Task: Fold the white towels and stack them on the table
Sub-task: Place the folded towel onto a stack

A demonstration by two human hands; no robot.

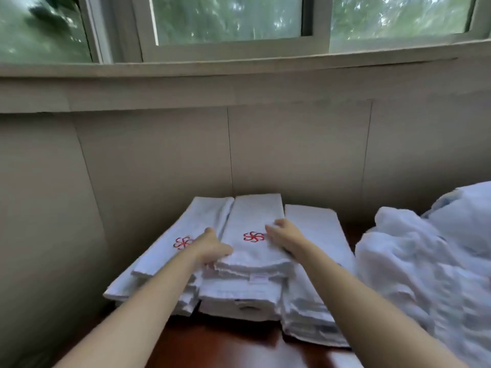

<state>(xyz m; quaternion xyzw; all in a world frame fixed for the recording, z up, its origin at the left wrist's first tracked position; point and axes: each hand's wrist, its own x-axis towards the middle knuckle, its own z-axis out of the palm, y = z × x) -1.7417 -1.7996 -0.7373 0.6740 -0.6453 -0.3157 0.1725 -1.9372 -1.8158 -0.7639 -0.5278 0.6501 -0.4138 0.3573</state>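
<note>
Three stacks of folded white towels stand side by side on the dark wooden table [233, 349], against the wall. The top towel of the middle stack [252, 224] carries a red pinwheel logo. My left hand [212, 248] grips its left edge, thumb on top and fingers tucked under. My right hand [285, 235] holds its right edge, fingers curled over the cloth. The left stack [170, 251] also shows a red logo on top. The right stack [316, 235] is plain and partly hidden by my right forearm.
A loose heap of unfolded white towels [414, 266] fills the right side of the table. A beige panelled wall [159, 160] rises right behind the stacks, with a window sill and windows above. Bare dark wood shows in front of the stacks.
</note>
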